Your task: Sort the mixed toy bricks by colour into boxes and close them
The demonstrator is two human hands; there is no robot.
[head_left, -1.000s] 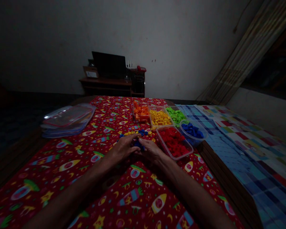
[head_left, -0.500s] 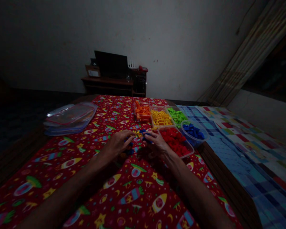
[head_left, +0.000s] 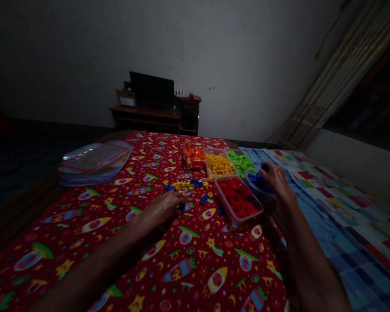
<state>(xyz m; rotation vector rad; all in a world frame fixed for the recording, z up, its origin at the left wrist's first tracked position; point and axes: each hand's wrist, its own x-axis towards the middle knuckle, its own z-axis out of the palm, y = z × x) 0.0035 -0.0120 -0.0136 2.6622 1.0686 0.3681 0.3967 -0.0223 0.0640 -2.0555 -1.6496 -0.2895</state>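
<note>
Shifting right hand [head_left: 275,177] (now at bowl [head_left: 265,198])

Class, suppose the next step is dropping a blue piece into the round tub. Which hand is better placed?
Probably the right hand: it hovers at the round tub, seemingly pinching a dark blue piece. The left hand is across the tablecloth.

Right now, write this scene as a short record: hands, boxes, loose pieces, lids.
Left hand: low over the cloth, by a small blue piece; grip unclear
Right hand: above the round tub, holding a dark piece
Back row: orange pieces, yellow pieces, green pieces, boxed
Nearer: red pieces, boxed, beside the tub
Loose: yellow bits and blue bits on the cloth
Lids: stacked, left
</note>
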